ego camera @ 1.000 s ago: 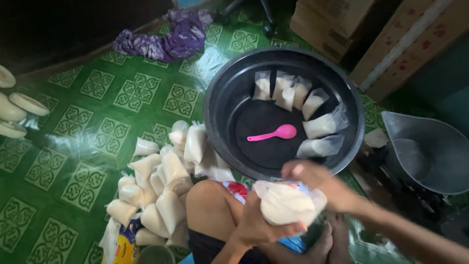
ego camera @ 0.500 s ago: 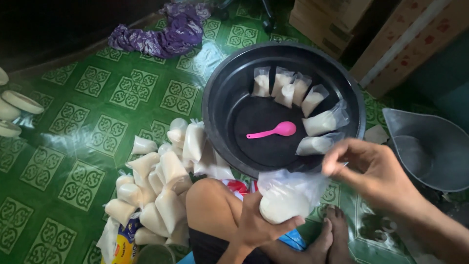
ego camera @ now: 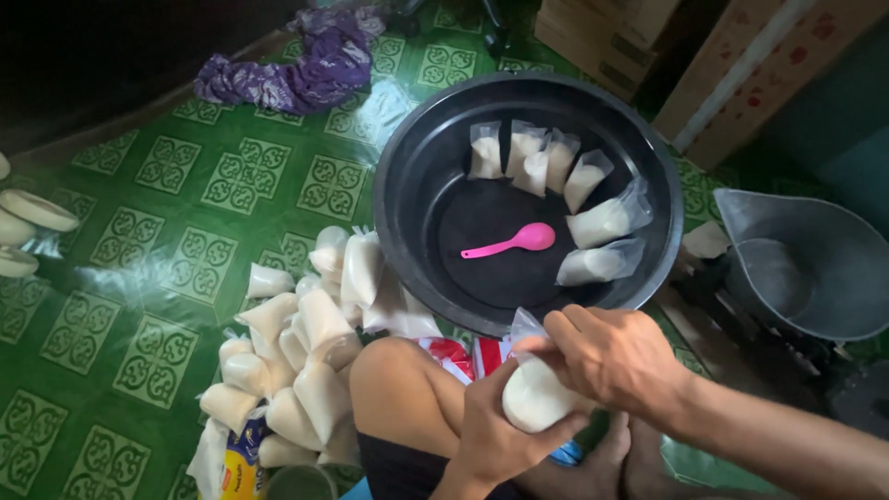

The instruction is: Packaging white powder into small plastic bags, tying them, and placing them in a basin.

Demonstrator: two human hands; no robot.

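The black basin [ego camera: 417, 176] sits just beyond the person's knee [ego camera: 398, 389], its near rim close to the hands, with open green patterned floor [ego camera: 167, 241] stretching away to the left and little room on the right, where a grey metal scoop pan [ego camera: 796, 268] and cardboard boxes [ego camera: 648, 46] crowd in. Inside the basin a row of filled clear bags [ego camera: 556, 176] leans along the far and right wall, and a pink spoon [ego camera: 514, 243] lies flat on the bare bottom. A heap of tied white bags [ego camera: 296, 370] lies on the floor just left of the knee, touching it. A purple cloth [ego camera: 296, 69] is bunched at the far edge, well apart. The small bag of white powder [ego camera: 532, 393] is held low over the lap, just below the basin's rim — the left hand [ego camera: 495, 435] cups it from underneath, fingers wrapped around its round bottom, while the right hand [ego camera: 616, 356] comes across from the right, fingers pinched on the bag's clear top.
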